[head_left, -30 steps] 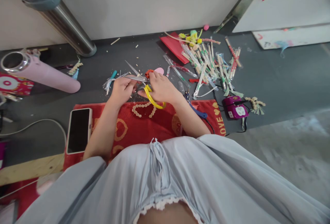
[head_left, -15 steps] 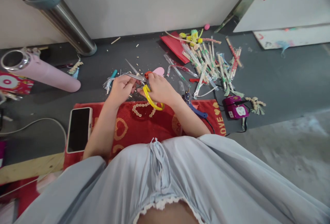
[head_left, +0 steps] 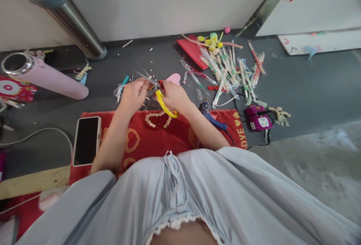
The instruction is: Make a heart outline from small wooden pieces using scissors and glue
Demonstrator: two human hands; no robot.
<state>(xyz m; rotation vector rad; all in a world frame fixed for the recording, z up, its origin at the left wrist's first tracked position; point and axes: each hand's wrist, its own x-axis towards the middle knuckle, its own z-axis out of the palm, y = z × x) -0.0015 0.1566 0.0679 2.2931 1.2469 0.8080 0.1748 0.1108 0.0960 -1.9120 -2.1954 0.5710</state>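
My two hands have drawn closer together and slid a little away from my body since a second ago, and the scissors (head_left: 158,90) have swung: their blades, which pointed out past my left knuckles, now lie lower and blurred, angled across the tips of my left fingers (head_left: 143,85).

My right hand (head_left: 175,95) is closed through the yellow handle loop, which curls out below my right fingers. My left hand (head_left: 132,95) is curled shut, pinching something small right at the blades; it is too small and blurred for me to say what it is.

The blades pass just beside my left fingertips, touching or nearly so, and that is the worry. If I close the scissors while the pinched bit is this short, I judge the edge could nip my finger. The piece could also spring loose and drop among the scraps scattered on the grey floor (head_left: 304,87) beside my fingers.

Just beyond my right fingers lies a pink heart shape (head_left: 174,77). Below both hands, the red towel (head_left: 158,139) carries a beaded string (head_left: 158,119), with a phone (head_left: 86,140) on its left edge. Further right sit the blue-handled tool (head_left: 213,117), the pile of wrapped sticks (head_left: 228,70) and a purple device (head_left: 258,119).
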